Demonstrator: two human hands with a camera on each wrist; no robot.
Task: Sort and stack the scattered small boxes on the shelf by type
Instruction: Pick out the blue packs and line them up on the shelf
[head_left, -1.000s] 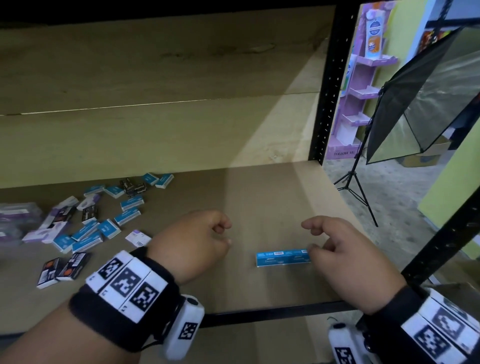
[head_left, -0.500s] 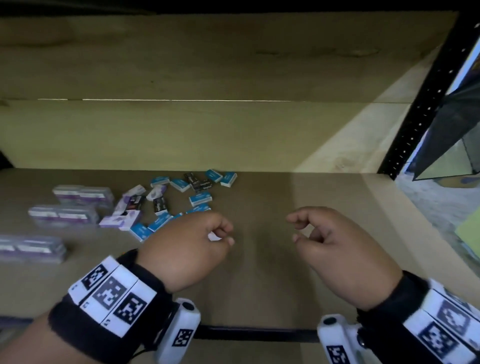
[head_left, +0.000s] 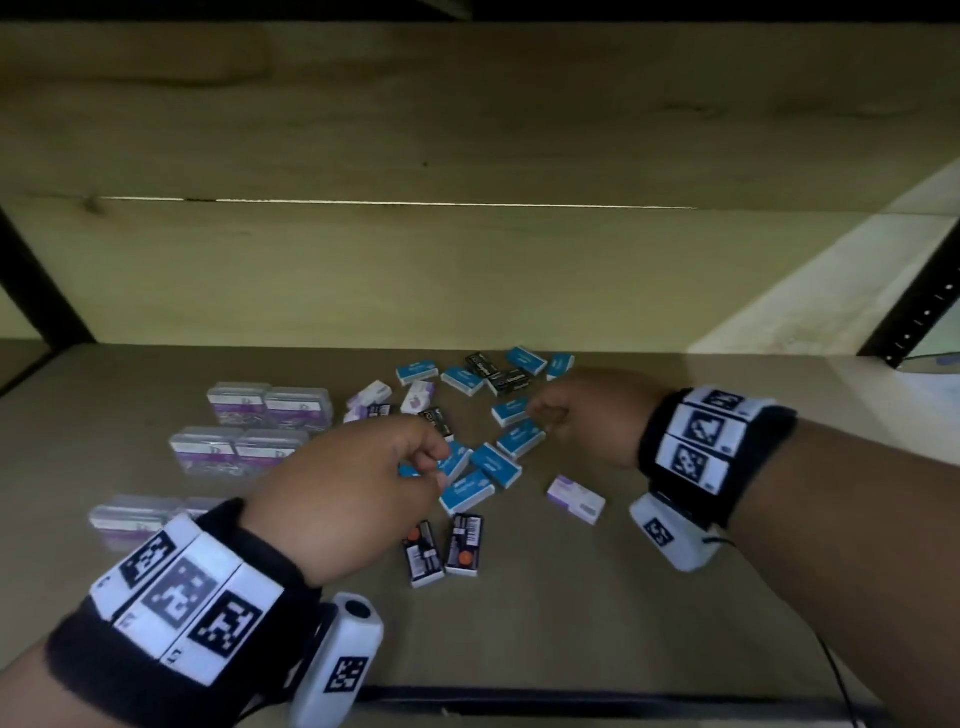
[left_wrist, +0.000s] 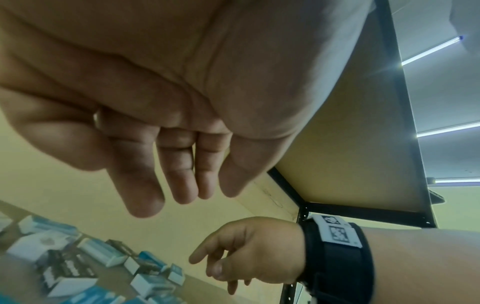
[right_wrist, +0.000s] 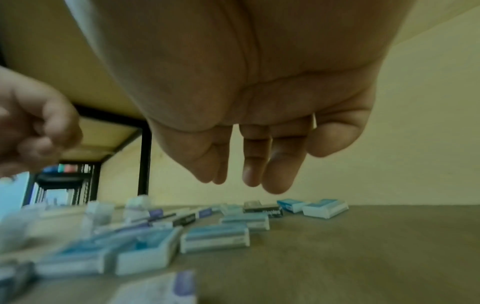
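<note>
Small boxes lie scattered mid-shelf: blue boxes (head_left: 493, 464), black boxes (head_left: 501, 378) and white-and-purple boxes (head_left: 575, 499). Two more black boxes (head_left: 441, 548) lie side by side nearer the front. My left hand (head_left: 434, 462) hovers over the blue boxes with its fingers loosely curled; the left wrist view shows this hand (left_wrist: 187, 195) holding nothing. My right hand (head_left: 540, 415) reaches in from the right, close to a blue box (head_left: 511, 410). The right wrist view shows its fingers (right_wrist: 275, 174) hanging just above the boxes (right_wrist: 215, 238), touching none.
Clear plastic cases with purple labels (head_left: 270, 408) stand in rows at the left. A wooden back wall (head_left: 467, 270) closes the shelf. A black upright (head_left: 914, 306) stands at the right, and a black front rail (head_left: 571, 701) runs below my arms.
The view has swung left from the shelf's bare right part to the pile. My right hand has left the long blue box, and both hands have moved forward over the scattered boxes.
</note>
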